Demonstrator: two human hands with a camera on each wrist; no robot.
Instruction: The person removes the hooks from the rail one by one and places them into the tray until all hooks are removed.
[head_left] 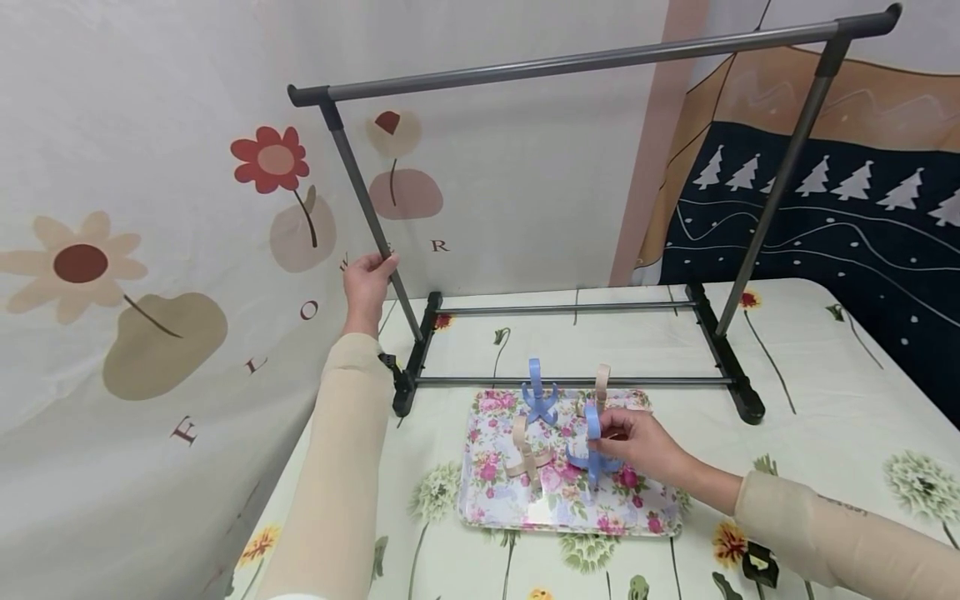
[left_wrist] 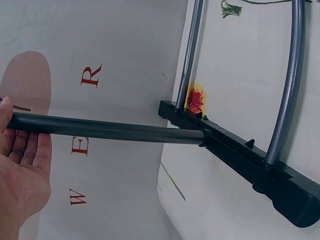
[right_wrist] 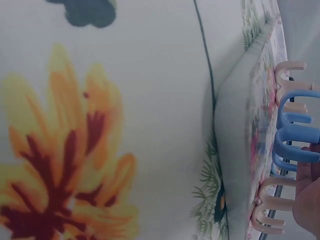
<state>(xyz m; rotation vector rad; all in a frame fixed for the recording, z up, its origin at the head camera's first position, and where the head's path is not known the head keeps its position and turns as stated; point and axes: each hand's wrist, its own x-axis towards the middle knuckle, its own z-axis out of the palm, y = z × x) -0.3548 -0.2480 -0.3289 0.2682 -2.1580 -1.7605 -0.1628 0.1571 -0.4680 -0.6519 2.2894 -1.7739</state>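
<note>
A dark grey garment rack [head_left: 585, 65] stands on the table. My left hand [head_left: 366, 287] holds its left post [left_wrist: 110, 129] partway up; in the left wrist view the thumb lies on the near side and the fingers behind. My right hand [head_left: 648, 446] pinches the upright of a blue multi-pronged hook [head_left: 593, 425] at the front right of a floral-patterned flat slab [head_left: 498, 510]. Another blue hook [head_left: 537, 392] and two beige hooks, one at the front left [head_left: 521, 446] and one at the back right [head_left: 602, 382], stand on the slab. The right fingertips are partly hidden in the right wrist view.
The rack has black feet [head_left: 723, 354] and two low crossbars [head_left: 573, 382] just behind the slab. A flower-print cloth [head_left: 832, 400] covers the table. A patterned curtain [head_left: 517, 183] hangs behind the rack, and a dark tree-print fabric [head_left: 862, 242] is at the right.
</note>
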